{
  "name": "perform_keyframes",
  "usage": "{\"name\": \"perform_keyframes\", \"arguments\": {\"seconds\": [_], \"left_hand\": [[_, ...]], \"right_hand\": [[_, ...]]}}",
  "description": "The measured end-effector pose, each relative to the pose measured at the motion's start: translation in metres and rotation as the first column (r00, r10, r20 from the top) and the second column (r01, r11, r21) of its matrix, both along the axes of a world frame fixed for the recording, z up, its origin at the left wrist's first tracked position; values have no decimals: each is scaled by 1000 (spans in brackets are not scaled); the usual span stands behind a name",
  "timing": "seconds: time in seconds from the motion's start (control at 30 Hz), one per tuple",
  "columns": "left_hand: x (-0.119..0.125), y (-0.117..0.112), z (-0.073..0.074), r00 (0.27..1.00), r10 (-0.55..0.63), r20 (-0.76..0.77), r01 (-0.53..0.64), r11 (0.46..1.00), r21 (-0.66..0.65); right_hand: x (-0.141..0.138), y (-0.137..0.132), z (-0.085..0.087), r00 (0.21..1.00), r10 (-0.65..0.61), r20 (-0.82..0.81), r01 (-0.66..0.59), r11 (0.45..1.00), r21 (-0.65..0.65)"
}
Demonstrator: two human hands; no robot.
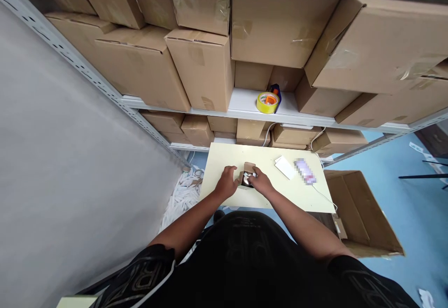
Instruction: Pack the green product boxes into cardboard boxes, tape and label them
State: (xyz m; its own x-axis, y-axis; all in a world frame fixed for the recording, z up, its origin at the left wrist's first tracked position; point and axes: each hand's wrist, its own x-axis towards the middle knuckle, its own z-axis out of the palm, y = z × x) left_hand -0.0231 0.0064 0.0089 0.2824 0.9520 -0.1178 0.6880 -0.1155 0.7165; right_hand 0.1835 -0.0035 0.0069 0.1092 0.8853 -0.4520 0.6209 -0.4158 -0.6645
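A small cardboard box (241,178) stands on the pale table with its top flap (249,167) raised. Inside it lies a dark, shiny item (246,179) whose kind I cannot make out. On the box's left side is my left hand (227,184), its thumb close to or touching the wall and its fingers apart. My right hand (262,183) grips the right side of the box, with the thumb over the opening and partly covering the item. To the right of the hands lie a white folded paper or card (284,167) and a blurred-out phone-like object (305,171) with a white cable.
The pale table (217,158) meets a shelf rack stacked with cardboard boxes (199,70). Yellow tape (267,102) sits on its middle shelf. A large open carton (364,214) stands right of the table. White scraps (180,200) litter the floor by the left wall.
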Motion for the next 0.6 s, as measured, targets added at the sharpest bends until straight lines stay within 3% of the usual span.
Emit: {"name": "perform_keyframes", "arguments": {"seconds": [0.07,0.13,0.2,0.4,0.6], "left_hand": [[4,-5,6,984,-125,-131,146,976,164],[9,-6,14,936,-279,-216,318,932,173],[17,-4,23,903,-349,-251,388,913,125],[49,10,40,858,-213,-467,233,972,-16],[70,18,47,823,-131,-553,72,989,-128]], "right_hand": [[7,-3,-6,990,-20,-143,21,1000,4],[15,-7,-12,965,-20,-260,27,999,25],[20,-12,-18,955,11,-297,13,997,77],[24,-15,-20,944,164,-285,-133,983,125],[21,-6,-30,950,186,-250,-167,981,97]]}}
